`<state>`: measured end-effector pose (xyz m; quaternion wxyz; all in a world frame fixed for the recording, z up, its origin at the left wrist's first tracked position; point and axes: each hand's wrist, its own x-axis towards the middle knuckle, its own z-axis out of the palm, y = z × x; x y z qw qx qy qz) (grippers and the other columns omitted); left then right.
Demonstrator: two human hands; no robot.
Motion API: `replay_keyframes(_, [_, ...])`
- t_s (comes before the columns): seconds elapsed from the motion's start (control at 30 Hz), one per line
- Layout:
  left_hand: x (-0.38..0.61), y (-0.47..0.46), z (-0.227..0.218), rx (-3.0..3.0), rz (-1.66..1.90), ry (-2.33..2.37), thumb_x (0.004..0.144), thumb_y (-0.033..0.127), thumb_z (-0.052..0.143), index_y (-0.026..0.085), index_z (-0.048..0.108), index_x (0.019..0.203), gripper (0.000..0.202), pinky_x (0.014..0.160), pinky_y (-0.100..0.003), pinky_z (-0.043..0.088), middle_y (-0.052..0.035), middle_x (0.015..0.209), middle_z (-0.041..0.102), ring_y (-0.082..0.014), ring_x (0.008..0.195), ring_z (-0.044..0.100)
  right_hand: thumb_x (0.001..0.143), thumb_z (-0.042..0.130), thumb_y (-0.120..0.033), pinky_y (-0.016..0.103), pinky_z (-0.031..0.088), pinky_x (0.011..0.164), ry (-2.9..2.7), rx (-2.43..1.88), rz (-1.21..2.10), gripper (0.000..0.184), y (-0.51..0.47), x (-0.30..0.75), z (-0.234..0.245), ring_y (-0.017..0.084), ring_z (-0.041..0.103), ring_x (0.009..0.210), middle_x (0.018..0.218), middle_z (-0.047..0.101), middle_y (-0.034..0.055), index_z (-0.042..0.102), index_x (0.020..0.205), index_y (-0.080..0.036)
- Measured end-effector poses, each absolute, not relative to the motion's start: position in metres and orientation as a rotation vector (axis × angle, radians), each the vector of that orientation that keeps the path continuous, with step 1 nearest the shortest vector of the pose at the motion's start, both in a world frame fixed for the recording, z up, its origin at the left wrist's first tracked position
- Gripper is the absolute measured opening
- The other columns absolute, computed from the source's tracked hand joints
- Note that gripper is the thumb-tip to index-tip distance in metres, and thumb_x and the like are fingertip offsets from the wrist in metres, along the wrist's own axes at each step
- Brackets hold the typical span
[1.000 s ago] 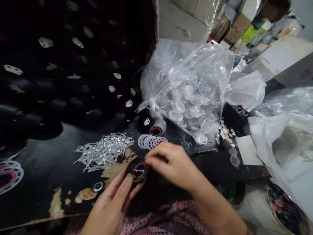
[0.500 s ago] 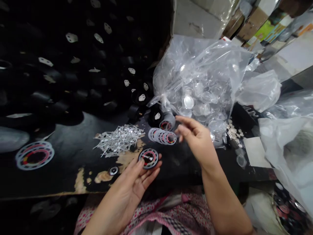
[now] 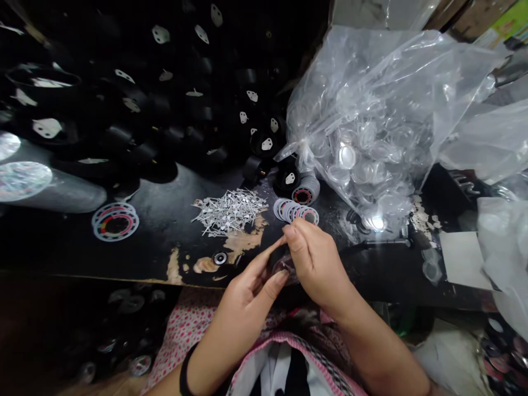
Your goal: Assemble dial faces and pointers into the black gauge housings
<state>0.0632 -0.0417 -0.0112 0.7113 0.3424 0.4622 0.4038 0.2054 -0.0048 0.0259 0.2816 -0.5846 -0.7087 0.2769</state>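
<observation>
My left hand [image 3: 249,289] and my right hand [image 3: 315,264] meet at the near edge of the black worktable [image 3: 165,220]. Between their fingers sits a small black round gauge [image 3: 282,265], mostly covered by both hands. The left fingers wrap under it and the right fingers press on its top; a clear cap may lie under them, but I cannot make it out. Just beyond lie a fanned row of printed dial discs [image 3: 295,211] and a heap of small silver pointer needles [image 3: 229,210].
A big clear bag of transparent caps [image 3: 371,132] stands at the right. Many black round housings [image 3: 165,110] are stacked behind. A larger dial ring [image 3: 115,221] and a small metal ring [image 3: 220,258] lie on the table. More plastic bags [image 3: 501,242] crowd the right edge.
My right hand went from the gauge up toward the bag of caps, then came back down onto the gauge in my left hand. The camera tilted down and to the left.
</observation>
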Motion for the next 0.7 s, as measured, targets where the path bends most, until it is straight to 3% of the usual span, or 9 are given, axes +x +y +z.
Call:
replay_keyframes(0.13, [0.063,-0.043,-0.008,0.842,0.888,1.016,0.090,0.037,0.067,0.031,0.062,0.134,0.045,0.114,-0.031,0.038,-0.0008,0.144,0.059,-0.0221,0.137,0.049,0.105,0.028,-0.034,0.029,0.038,0.069,-1.886,-1.541,0.625,0.041,-0.006,0.201,0.021,0.014,0.050,0.069,0.069,0.051,0.0009,0.048,0.072,-0.020])
replay_keyframes(0.33, [0.057,-0.045,-0.004,0.878,0.855,1.025,0.088,0.036,0.068,0.034,0.061,0.136,0.048,0.114,-0.034,0.037,-0.0006,0.149,0.053,-0.0248,0.141,0.042,0.104,0.036,-0.042,0.026,0.038,0.063,-1.760,-1.447,0.990,0.039,-0.004,0.206,0.022,0.012,0.049,0.065,0.069,0.049,-0.0021,0.047,0.073,-0.021])
replay_keyframes(0.53, [0.060,-0.046,0.002,1.023,0.862,1.087,0.091,0.036,0.064,0.031,0.061,0.136,0.045,0.116,-0.035,0.035,-0.0013,0.144,0.059,-0.0243,0.136,0.050,0.103,0.030,-0.030,0.030,0.038,0.067,-1.767,-1.467,0.595,0.039,-0.007,0.197,0.014,0.014,0.049,0.064,0.065,0.052,0.0012,0.045,0.068,-0.021])
replay_keyframes(0.7, [0.048,-0.046,-0.005,1.041,0.852,1.215,0.088,0.040,0.066,0.031,0.067,0.128,0.041,0.116,-0.038,0.035,-0.0012,0.139,0.064,-0.0270,0.135,0.052,0.104,0.030,-0.029,0.028,0.039,0.067,-1.839,-1.436,0.592,0.041,-0.002,0.184,0.006,0.014,0.051,0.063,0.065,0.054,0.0008,0.049,0.069,-0.020])
